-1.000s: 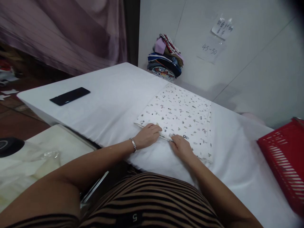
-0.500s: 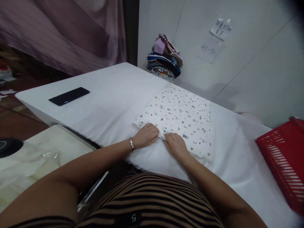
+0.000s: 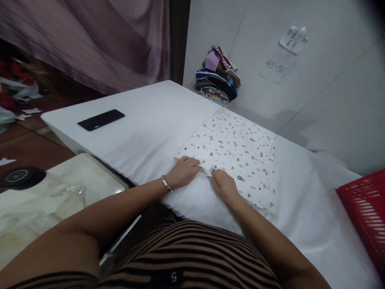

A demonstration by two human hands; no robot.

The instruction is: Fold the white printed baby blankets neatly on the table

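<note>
A white cloth printed with small plants and figures (image 3: 237, 148) lies folded flat on the white-covered table (image 3: 144, 120). My left hand (image 3: 183, 172) pinches its near edge toward the left, a metal bracelet on that wrist. Just to the right, my right hand (image 3: 225, 184) grips the same edge, thumb and fingers closed on the layers. Between the two hands the layered edge shows, slightly lifted and a little apart. My fingertips are partly hidden by the fabric and by the hands themselves.
A black phone (image 3: 101, 119) lies at the table's left. Folded clothes (image 3: 218, 76) are stacked at the far edge by the wall. A red plastic basket (image 3: 367, 200) stands at the right. A pale surface holding clear plastic (image 3: 72, 190) and a round black object (image 3: 22, 177) is at lower left.
The view has shifted, so the table and cloth sit farther right. My hands have moved slightly apart along the cloth's edge, and more of the layers shows between them.
</note>
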